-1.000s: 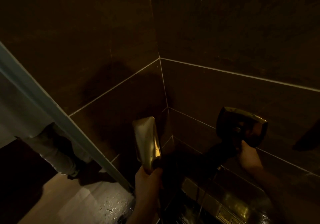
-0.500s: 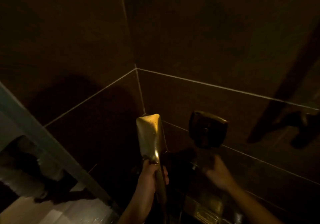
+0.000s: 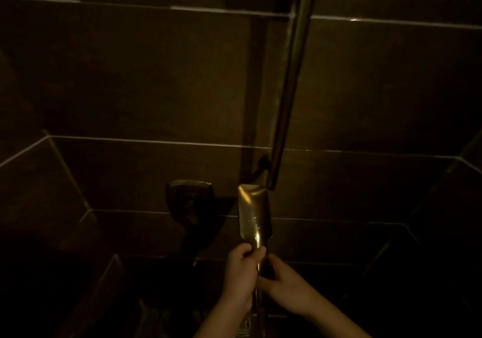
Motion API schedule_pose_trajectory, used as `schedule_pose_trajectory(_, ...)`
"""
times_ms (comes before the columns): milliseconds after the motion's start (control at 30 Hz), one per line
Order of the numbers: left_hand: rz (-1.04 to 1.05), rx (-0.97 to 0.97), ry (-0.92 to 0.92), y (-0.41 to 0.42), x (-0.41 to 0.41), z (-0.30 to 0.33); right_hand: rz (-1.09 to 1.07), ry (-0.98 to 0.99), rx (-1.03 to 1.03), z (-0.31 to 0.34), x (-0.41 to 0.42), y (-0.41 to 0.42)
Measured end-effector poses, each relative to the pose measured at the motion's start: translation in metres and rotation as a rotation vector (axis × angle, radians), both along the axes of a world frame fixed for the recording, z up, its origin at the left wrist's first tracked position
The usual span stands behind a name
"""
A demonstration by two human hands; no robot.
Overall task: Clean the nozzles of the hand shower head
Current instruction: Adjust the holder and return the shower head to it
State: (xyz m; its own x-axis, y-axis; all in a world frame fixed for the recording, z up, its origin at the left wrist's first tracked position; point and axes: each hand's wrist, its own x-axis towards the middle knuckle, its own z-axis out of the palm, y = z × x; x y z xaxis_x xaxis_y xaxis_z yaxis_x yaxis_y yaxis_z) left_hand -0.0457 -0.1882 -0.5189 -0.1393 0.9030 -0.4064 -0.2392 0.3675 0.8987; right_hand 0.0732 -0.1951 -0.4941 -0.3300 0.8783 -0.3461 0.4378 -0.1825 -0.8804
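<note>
The gold hand shower head (image 3: 253, 211) stands upright at the lower middle, its smooth back toward me; the nozzle face is hidden. My left hand (image 3: 241, 276) grips the handle just below the head. On the handle's right side my right hand (image 3: 285, 289) holds it too, fingers curled round it. The scene is very dim.
A metal riser pipe (image 3: 292, 82) runs up the dark tiled wall from just above the shower head. A dark wall fitting (image 3: 189, 199) sits to the head's left. Metal fixtures gleam faintly below my hands (image 3: 246, 323).
The view swung right toward the riser pipe. My right hand left the dark wall fitting and came to the shower handle. My left hand kept its hold.
</note>
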Motion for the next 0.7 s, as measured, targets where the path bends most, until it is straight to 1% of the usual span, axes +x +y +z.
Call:
schedule_pose_trajectory(100,-0.006,-0.052,-0.029,-0.002,0.035,-0.002,-0.096,-0.050,-0.032,-0.005,0.029,-0.009)
schedule_pose_trajectory(167,-0.043,-0.050,-0.013,-0.006,0.053,-0.001,-0.134,-0.115,0.003,-0.010,0.047,-0.014)
schedule_pose_trajectory(233,-0.094,-0.008,0.022,-0.011,0.065,0.003,-0.150,-0.142,0.030,-0.012,0.059,-0.019)
schedule_pose_trajectory(400,-0.247,0.116,0.135,-0.015,0.084,0.018,-0.231,-0.123,0.077,-0.007,0.086,-0.029)
schedule_pose_trajectory(467,-0.284,0.178,0.250,-0.012,0.090,0.025,-0.254,-0.123,0.084,-0.001,0.092,-0.030)
schedule_pose_trajectory(533,-0.343,0.242,0.417,-0.008,0.095,0.035,-0.273,-0.135,0.109,0.006,0.098,-0.030)
schedule_pose_trajectory(633,-0.489,0.305,0.635,0.001,0.093,0.058,-0.319,-0.142,0.143,0.017,0.106,-0.028)
schedule_pose_trajectory(700,-0.508,0.394,0.823,0.012,0.085,0.082,-0.361,-0.126,0.134,0.027,0.112,-0.025)
